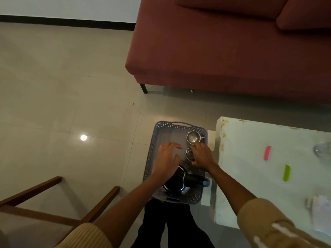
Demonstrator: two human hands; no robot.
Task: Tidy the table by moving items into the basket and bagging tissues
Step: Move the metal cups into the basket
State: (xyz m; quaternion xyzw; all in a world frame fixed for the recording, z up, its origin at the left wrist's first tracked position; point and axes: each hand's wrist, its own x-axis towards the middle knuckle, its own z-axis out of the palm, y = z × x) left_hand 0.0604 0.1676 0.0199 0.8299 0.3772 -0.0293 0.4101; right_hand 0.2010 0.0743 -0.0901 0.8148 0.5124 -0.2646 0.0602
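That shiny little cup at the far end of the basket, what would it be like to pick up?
The far cup looks like polished metal, so it is probably rigid and unlikely to break. Being small and seemingly empty, it is likely light. Its glossy surface may be slippery, though the side handle should give a grip.

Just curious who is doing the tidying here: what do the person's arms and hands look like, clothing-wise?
Both hands, left hand and right hand, are bare: no gloves. Each arm wears a tan knit sleeve; the left sleeve ends in a ribbed cuff, and the right sleeve carries white markings. The forearms are uncovered.
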